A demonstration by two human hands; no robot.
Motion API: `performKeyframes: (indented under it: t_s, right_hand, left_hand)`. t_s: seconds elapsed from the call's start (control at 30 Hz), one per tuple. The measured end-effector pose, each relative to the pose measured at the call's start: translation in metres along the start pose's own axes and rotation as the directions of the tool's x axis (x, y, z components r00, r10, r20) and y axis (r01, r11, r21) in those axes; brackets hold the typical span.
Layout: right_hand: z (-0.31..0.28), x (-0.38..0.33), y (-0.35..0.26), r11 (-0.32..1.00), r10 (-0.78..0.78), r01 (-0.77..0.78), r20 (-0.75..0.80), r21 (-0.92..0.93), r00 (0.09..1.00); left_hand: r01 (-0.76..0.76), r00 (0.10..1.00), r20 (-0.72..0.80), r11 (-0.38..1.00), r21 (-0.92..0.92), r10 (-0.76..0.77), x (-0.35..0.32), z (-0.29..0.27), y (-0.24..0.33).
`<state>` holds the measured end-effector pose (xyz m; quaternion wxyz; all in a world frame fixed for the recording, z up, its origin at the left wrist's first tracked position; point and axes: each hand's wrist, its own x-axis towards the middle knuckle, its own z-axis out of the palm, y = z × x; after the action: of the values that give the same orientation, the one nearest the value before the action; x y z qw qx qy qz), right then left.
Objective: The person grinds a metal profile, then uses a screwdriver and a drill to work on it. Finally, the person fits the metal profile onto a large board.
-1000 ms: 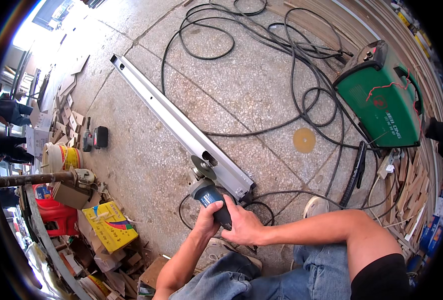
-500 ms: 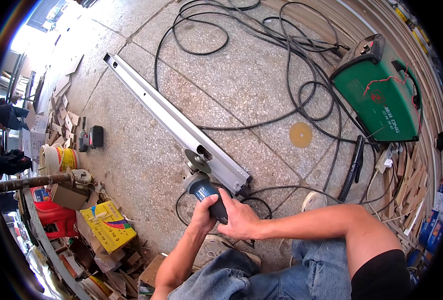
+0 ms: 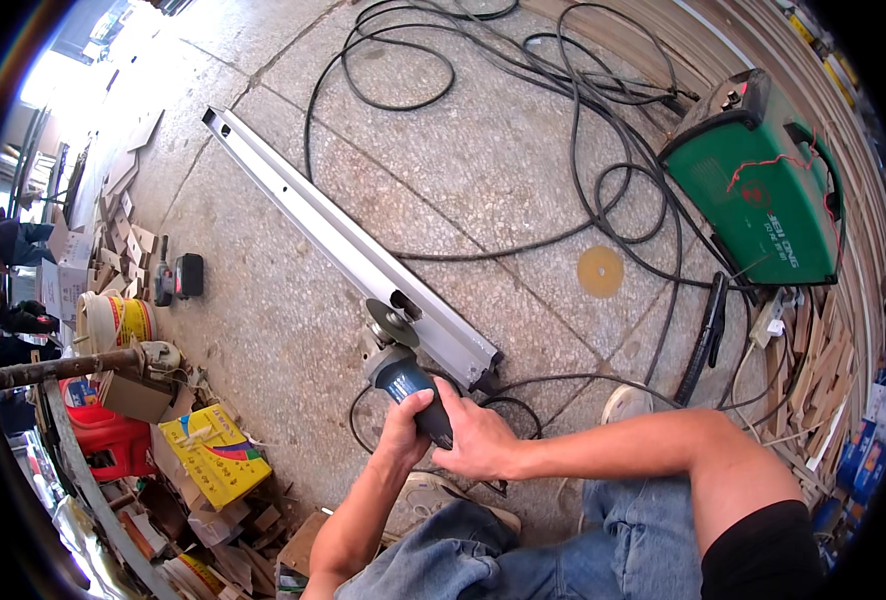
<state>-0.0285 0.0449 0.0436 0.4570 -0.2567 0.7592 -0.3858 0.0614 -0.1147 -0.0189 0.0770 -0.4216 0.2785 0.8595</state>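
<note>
Both my hands are closed around the body of a dark blue and black angle grinder (image 3: 404, 380). My left hand (image 3: 403, 430) wraps it from the left side, thumb on top. On the rear of the body, my right hand (image 3: 476, 437) grips from the right. The grinder's thin round disc (image 3: 392, 324) stands at the edge of a long silver metal profile (image 3: 343, 238), close to a dark cutout near its lower end. Whether the disc touches the metal, I cannot tell. The profile lies diagonally on the speckled floor.
A green welding machine (image 3: 763, 190) stands at the right, with black cables (image 3: 603, 190) looped across the floor. A tan disc (image 3: 600, 272) lies right of the profile. At left are a cordless drill (image 3: 179, 278), a bucket (image 3: 113, 320), a yellow box (image 3: 215, 455) and a metal rail (image 3: 93, 470).
Hands and grinder stay almost in place beside the profile's cutout. The whole view has shifted very slightly. At the far left, another person's dark-clothed figure has moved a little.
</note>
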Motion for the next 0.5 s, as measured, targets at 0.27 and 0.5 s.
performKeyframes:
  t_s: [0.27, 0.5]
  right_hand:
    - [0.000, 0.001, 0.001, 1.000, -0.020, 0.020, -0.007, 0.006, 1.000]
    - [0.001, 0.004, 0.001, 0.999, -0.027, 0.028, -0.033, 0.024, 0.999]
  left_hand:
    - [-0.014, 1.000, 0.002, 1.000, -0.010, 0.014, -0.003, 0.011, 0.004]
    - [-0.037, 0.999, 0.003, 0.999, -0.027, 0.037, -0.001, 0.007, 0.003]
